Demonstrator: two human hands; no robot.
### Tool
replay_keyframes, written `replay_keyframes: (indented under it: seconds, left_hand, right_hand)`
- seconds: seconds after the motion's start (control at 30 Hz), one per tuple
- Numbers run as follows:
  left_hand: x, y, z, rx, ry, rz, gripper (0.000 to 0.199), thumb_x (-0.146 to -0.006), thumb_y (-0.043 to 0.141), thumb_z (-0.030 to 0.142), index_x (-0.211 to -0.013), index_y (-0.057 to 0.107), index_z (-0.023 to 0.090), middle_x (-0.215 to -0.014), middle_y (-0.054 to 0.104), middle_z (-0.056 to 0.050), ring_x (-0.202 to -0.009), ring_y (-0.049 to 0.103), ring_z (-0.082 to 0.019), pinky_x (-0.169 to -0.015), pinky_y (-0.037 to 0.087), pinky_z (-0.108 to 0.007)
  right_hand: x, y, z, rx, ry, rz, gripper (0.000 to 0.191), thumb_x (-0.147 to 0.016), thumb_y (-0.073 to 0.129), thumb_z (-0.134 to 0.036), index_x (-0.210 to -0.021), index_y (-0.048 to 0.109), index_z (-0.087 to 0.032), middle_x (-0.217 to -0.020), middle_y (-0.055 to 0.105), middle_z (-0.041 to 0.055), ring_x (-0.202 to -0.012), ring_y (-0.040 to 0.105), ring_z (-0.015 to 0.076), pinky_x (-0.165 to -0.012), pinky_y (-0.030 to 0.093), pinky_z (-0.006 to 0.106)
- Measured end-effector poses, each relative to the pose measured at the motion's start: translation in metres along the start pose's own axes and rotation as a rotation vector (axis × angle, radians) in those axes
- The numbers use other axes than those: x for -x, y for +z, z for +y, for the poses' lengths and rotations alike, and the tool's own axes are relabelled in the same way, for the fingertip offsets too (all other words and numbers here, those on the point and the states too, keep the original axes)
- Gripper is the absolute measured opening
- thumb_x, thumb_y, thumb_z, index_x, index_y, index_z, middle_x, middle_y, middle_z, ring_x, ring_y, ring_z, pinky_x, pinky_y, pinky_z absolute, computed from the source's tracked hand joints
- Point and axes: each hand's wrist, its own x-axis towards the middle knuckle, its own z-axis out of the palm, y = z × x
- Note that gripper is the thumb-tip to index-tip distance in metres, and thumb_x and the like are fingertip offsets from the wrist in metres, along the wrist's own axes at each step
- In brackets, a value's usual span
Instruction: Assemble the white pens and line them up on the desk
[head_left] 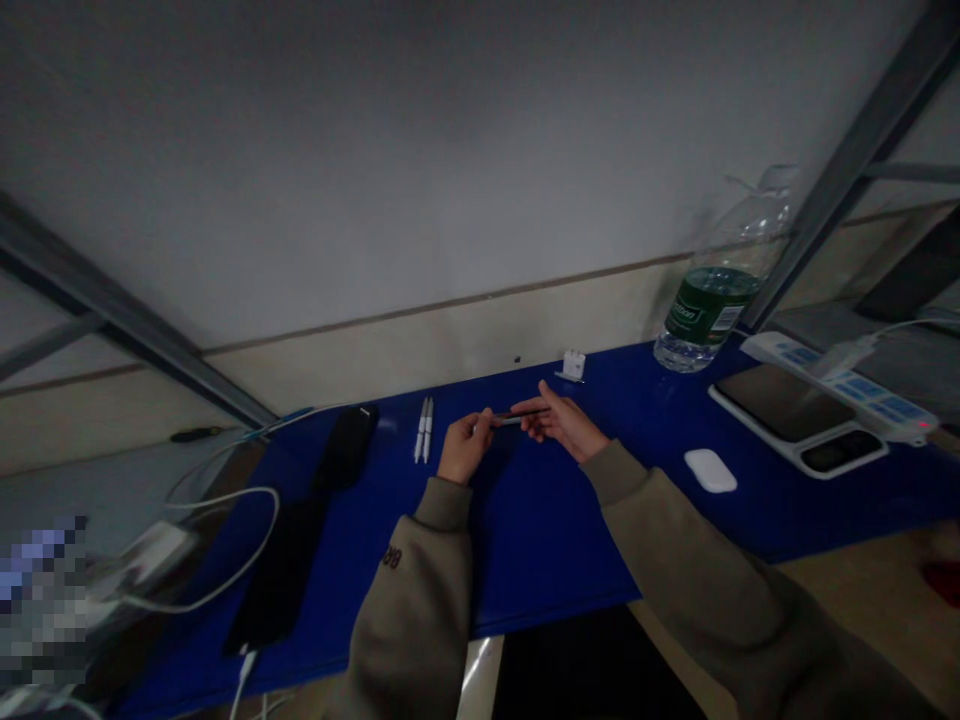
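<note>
Over the middle of the blue desk (540,530), a thin pen (513,419) lies roughly level between my two hands. My left hand (466,445) pinches its left end between thumb and fingers. At the other end, my right hand (559,420) has its fingers curled against the pen's dark part, with the thumb raised away from it. Part of the pen is hidden by the fingers. Left of my left hand, two white pens (424,430) lie side by side on the desk.
A black phone (346,445) and a dark flat device (277,575) lie left, near white cables. Behind my right hand stands a white charger plug (574,364). Farther right are a water bottle (709,300), a white earbud case (710,470), a scale (795,415) and a power strip (862,385).
</note>
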Motion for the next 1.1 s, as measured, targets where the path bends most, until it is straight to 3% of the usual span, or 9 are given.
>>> replay_keyframes:
  seconds: [0.13, 0.43, 0.57, 0.77, 0.97, 1.1]
  left_hand:
    - [-0.0002, 0.0, -0.0026, -0.006, 0.002, -0.02, 0.041, -0.085, 0.047, 0.051, -0.077, 0.062, 0.014, -0.047, 0.04, 0.005, -0.041, 0.032, -0.005, -0.041, 0.022, -0.019]
    - [0.0016, -0.0008, 0.0037, -0.041, 0.052, -0.033, 0.037, -0.08, 0.056, 0.047, -0.093, 0.064, 0.013, -0.064, 0.056, 0.001, -0.047, 0.039, -0.006, -0.046, 0.03, -0.019]
    - [0.0015, -0.0003, 0.002, -0.069, 0.03, -0.029, 0.042, -0.086, 0.045, 0.051, -0.084, 0.064, 0.014, -0.055, 0.051, 0.002, -0.046, 0.039, -0.007, -0.045, 0.028, -0.02]
    - [0.0016, -0.0042, -0.0004, -0.113, 0.041, 0.001, 0.032, -0.081, 0.056, 0.046, -0.08, 0.064, 0.015, -0.059, 0.057, 0.001, -0.047, 0.041, -0.007, -0.046, 0.029, -0.02]
    - [-0.0015, -0.005, -0.0029, -0.027, 0.116, 0.023, 0.023, -0.074, 0.067, 0.035, -0.085, 0.064, 0.015, -0.081, 0.064, -0.004, -0.065, 0.054, -0.011, -0.06, 0.04, -0.022]
    - [-0.0009, -0.0031, 0.0016, -0.014, 0.168, 0.023, 0.03, -0.07, 0.071, 0.034, -0.092, 0.062, 0.016, -0.087, 0.064, -0.004, -0.075, 0.057, -0.013, -0.068, 0.043, -0.024]
  right_hand:
    - [-0.0012, -0.0023, 0.0005, 0.005, 0.005, 0.02, 0.065, -0.083, 0.039, -0.068, -0.091, 0.072, -0.012, -0.074, 0.066, 0.0116, -0.061, 0.057, 0.0144, -0.051, 0.038, 0.025]
    - [-0.0032, -0.0051, 0.0018, 0.029, -0.001, 0.027, 0.065, -0.083, 0.039, -0.068, -0.093, 0.071, -0.012, -0.073, 0.066, 0.0114, -0.059, 0.057, 0.014, -0.05, 0.037, 0.025]
    - [-0.0018, -0.002, 0.0016, 0.037, -0.014, 0.005, 0.065, -0.084, 0.038, -0.067, -0.092, 0.072, -0.012, -0.075, 0.067, 0.0116, -0.059, 0.056, 0.0136, -0.051, 0.037, 0.025]
    - [-0.0028, -0.0022, 0.0026, 0.055, -0.016, 0.008, 0.065, -0.084, 0.037, -0.067, -0.093, 0.072, -0.012, -0.073, 0.066, 0.0114, -0.059, 0.057, 0.0142, -0.05, 0.036, 0.025]
    - [-0.0021, -0.0011, 0.0029, 0.07, -0.015, 0.0, 0.063, -0.084, 0.038, -0.066, -0.093, 0.072, -0.013, -0.074, 0.066, 0.0106, -0.058, 0.056, 0.013, -0.05, 0.036, 0.024]
    - [-0.0015, -0.0008, 0.0023, 0.071, -0.017, 0.006, 0.064, -0.084, 0.038, -0.067, -0.093, 0.072, -0.013, -0.074, 0.066, 0.0104, -0.058, 0.056, 0.0128, -0.05, 0.036, 0.024]
